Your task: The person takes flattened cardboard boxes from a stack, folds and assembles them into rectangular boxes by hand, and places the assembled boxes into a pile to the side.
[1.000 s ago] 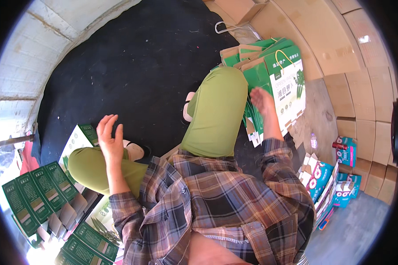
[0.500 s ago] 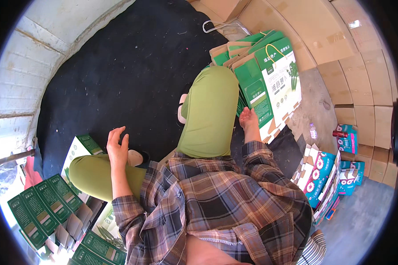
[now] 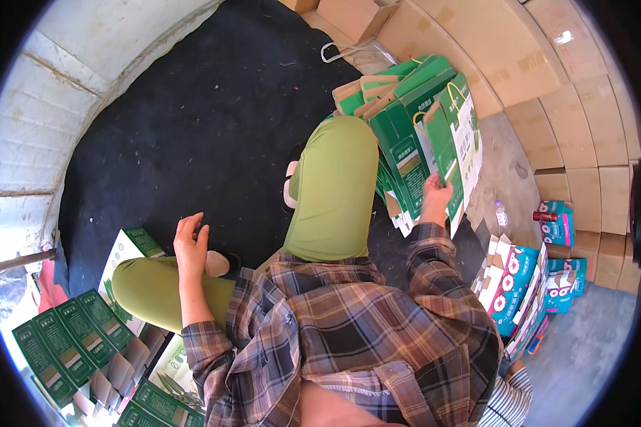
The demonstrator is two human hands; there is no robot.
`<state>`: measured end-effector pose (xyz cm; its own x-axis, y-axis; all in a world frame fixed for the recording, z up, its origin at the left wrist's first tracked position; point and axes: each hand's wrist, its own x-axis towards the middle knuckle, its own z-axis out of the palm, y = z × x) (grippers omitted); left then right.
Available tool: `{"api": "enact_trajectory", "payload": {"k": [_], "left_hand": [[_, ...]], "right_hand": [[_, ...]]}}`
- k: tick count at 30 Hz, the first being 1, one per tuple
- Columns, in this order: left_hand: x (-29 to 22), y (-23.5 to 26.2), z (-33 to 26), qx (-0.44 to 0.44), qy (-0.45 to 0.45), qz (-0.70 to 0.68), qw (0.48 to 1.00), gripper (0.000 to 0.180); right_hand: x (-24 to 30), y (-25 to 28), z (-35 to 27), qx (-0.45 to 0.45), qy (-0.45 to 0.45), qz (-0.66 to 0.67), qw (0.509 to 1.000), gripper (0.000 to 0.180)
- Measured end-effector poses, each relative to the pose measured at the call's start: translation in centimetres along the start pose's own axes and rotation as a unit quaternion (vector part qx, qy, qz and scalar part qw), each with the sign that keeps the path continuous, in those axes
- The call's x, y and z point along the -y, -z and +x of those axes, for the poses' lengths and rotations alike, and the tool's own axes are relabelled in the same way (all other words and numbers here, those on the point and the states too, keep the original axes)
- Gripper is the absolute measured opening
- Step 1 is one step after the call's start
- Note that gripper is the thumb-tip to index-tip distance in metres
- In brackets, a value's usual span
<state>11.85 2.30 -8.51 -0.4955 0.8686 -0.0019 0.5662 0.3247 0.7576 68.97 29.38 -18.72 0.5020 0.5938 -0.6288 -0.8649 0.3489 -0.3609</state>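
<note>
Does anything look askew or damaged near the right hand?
Slightly askew: the flat green cartons beside the right knee fan out unevenly, edges not lined up. The front carton, its edge in the right hand, is angled away from them. No clear damage shows.

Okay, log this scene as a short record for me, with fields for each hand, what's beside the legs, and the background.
Right hand: the right hand grips the lower edge of a green-and-white carton
Left hand: the left hand holds nothing, fingers slightly curled
Beside right leg: leaning green cartons
Lower left: dark green boxes
Right background: brown cardboard boxes, teal packages, small bottle
Ground ahead: black sheet
Other person: striped sleeve, lower right
</note>
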Motion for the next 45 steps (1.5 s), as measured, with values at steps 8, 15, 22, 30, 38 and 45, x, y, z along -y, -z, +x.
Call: {"api": "enact_trajectory", "payload": {"k": [8, 15, 22, 30, 38, 45], "left_hand": [[-0.5, 0.1, 0.1, 0.013, 0.004, -0.016, 1.0, 0.03], [-0.6, 0.4, 0.6, 0.005, -0.008, -0.021, 1.0, 0.03], [-0.7, 1.4, 1.0, -0.027, 0.025, -0.069, 0.997, 0.028], [0.6, 2.9, 1.9, -0.075, 0.036, -0.131, 0.988, 0.028], [1.0, 7.7, 3.3, -0.166, 0.136, -0.305, 0.928, 0.032], [5.2, 11.3, 5.3, -0.265, 0.176, -0.459, 0.829, 0.062]], "right_hand": [[5.9, -6.2, -1.7, -0.012, 0.101, -0.065, 0.993, 0.033], [1.8, -11.6, -14.0, 0.094, 0.243, -0.184, 0.948, 0.027], [-4.0, -15.7, -22.7, 0.334, 0.276, -0.283, 0.856, 0.03], [-11.6, -27.5, -27.0, 0.499, 0.261, -0.312, 0.765, 0.03], [-16.8, -27.0, -30.9, 0.672, 0.19, -0.458, 0.55, 0.022], [-19.7, -25.7, -31.2, 0.755, 0.039, -0.508, 0.413, 0.022]]}}
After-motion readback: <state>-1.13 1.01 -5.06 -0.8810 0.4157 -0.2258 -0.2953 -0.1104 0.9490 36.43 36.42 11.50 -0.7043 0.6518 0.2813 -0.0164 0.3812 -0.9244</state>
